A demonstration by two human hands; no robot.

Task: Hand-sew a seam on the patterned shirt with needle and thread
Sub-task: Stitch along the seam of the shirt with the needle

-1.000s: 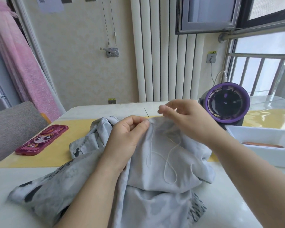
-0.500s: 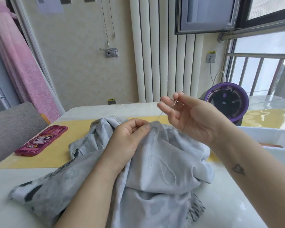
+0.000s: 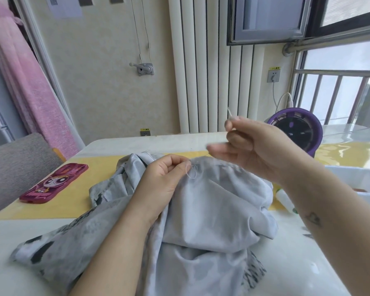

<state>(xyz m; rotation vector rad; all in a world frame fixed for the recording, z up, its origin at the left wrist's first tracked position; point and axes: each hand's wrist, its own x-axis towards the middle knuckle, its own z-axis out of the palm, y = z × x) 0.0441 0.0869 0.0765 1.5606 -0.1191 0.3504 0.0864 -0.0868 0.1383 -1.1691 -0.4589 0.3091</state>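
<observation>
**Q:** While your left hand pinches the shirt seam on the worktop, where's the needle?

**A:** Your right hand fingers pinch it above the fabric, long axis near upright, free end up-left. The phone sits well left.

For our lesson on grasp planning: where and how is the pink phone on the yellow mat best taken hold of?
I would pinch the pink phone across its two long edges near the middle, coming straight down from above. It lies flat on the yellow mat, thin and elongated, with both long sides clear.
</observation>
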